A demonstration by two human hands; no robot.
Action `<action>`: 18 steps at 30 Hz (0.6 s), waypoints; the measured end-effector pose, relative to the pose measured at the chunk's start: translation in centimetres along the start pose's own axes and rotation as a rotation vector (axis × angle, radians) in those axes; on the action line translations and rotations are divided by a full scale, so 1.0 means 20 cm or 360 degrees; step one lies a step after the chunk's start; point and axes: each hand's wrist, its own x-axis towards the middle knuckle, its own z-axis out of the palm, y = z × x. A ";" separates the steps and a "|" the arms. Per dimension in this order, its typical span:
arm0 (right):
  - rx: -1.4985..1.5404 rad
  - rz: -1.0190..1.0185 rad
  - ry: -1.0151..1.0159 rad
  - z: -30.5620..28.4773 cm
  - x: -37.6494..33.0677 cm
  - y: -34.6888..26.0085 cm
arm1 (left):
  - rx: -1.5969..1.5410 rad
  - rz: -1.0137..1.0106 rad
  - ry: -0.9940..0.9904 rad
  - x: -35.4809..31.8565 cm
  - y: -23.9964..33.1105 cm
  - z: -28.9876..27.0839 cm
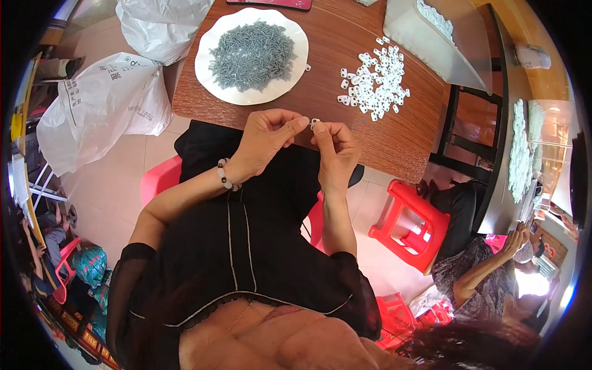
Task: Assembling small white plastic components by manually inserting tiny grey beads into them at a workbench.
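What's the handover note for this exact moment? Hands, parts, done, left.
Left hand and right hand meet at the table edge, pinching one small white clip between their fingertips. 
Grey screws fill the white plate; loose white clips lie in a pile to the right on the table. 
Done: no finished pile that I can tell. 
Left: plate and clip pile both well stocked.

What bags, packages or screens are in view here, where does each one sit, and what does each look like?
Large white plastic sack: on the floor left of the table, bulging, dark print on it.
Second white plastic bag: floor at the table's far left corner, crumpled.
Dark flat device: table's far edge, reddish rim, mostly cut off.
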 end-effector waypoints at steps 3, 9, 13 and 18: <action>-0.0049 -0.0013 0.0006 0.00 0.00 0.00 | -0.0024 -0.0007 0.0006 0.00 -0.01 0.00; -0.0063 0.0018 -0.0022 0.00 0.00 0.00 | -0.0002 -0.0013 0.0016 0.00 -0.01 -0.01; -0.0064 0.0039 -0.0007 -0.01 0.00 0.00 | 0.0042 -0.0046 0.0008 0.00 -0.01 -0.01; 0.0075 0.0069 0.0012 -0.02 0.00 -0.01 | -0.0302 -0.0180 -0.0045 -0.02 0.01 -0.03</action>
